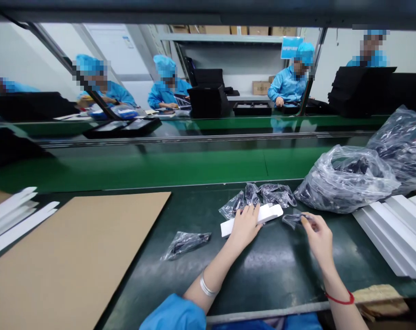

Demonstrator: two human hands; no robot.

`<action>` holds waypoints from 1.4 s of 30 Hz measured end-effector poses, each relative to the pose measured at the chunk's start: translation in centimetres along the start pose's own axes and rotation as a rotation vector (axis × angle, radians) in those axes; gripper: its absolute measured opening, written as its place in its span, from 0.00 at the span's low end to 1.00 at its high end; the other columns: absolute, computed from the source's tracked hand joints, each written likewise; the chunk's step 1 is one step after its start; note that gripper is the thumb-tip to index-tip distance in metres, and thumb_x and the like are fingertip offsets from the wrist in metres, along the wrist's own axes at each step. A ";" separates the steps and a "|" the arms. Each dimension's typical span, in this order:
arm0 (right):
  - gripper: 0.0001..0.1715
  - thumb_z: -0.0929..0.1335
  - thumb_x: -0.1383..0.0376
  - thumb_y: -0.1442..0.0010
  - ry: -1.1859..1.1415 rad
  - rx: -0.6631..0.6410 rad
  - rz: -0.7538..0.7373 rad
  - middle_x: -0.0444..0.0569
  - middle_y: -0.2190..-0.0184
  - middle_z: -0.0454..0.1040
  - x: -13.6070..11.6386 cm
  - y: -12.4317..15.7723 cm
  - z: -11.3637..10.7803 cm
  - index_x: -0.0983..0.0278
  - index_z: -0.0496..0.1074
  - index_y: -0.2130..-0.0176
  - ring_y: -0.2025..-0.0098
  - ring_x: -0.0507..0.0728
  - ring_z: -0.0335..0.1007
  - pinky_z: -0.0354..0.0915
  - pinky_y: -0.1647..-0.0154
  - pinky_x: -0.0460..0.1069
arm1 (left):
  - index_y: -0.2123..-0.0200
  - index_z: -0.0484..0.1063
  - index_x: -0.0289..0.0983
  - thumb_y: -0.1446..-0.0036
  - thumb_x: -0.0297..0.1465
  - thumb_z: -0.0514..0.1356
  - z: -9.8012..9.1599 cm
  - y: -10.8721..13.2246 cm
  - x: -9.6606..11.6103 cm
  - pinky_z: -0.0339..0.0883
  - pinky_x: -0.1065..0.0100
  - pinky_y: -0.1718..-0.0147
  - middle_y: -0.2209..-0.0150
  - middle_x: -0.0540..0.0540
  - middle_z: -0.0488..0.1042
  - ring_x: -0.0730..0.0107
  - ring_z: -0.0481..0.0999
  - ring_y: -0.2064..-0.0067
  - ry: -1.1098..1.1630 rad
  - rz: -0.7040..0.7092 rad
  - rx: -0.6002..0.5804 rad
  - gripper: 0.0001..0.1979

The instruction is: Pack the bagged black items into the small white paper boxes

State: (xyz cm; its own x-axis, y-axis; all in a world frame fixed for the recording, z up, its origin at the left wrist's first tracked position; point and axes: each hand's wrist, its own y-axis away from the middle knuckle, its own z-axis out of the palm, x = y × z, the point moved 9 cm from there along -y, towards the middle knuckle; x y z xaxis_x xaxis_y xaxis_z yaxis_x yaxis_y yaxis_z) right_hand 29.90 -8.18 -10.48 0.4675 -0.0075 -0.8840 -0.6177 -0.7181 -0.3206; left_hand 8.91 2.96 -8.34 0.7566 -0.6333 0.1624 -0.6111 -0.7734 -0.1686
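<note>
In the head view, the counter (270,270) has a pale near edge just before the person's body, and its far edge meets a green strip (180,167). The dark surface lies open for moving in front of the two hands; to the left, one bagged piece (187,244) lies between them and the brown board (80,247). On the right side, room is limited by a big plastic bag (342,183) and white folded cartons (390,233). The white box (270,212) is at the middle of the counter, its long axis slanting from near left to far right, the flapped end pointing right. The left hand (245,223) grips it from above, fingers laid across. The right hand (318,236) pinches a small bagged item (292,220), which points left, near that end. The box's middle is hidden under the left hand. What the small bag contains is hard to make out; bagged pieces (235,205) behind the box are partly covered, and the board is cut off at lower left.
</note>
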 end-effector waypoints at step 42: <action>0.10 0.65 0.59 0.34 0.236 0.218 -0.747 0.47 0.65 0.75 -19.9 11.0 -2.2 0.62 0.72 0.60 0.60 0.51 0.71 0.70 0.47 0.49 | 0.53 0.67 0.41 0.49 0.33 0.68 -3.9 9.1 4.7 0.77 0.66 0.69 0.61 0.48 0.76 0.65 0.79 0.66 0.985 0.228 0.774 0.21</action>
State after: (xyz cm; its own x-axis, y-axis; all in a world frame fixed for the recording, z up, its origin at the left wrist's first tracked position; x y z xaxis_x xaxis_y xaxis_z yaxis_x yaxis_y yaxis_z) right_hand 15.23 -17.44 4.30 0.9111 0.2558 -0.3232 -0.1878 -0.4403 -0.8780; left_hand 6.05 -7.17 -5.33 -0.0420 -0.7592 0.6495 -0.1577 -0.6369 -0.7546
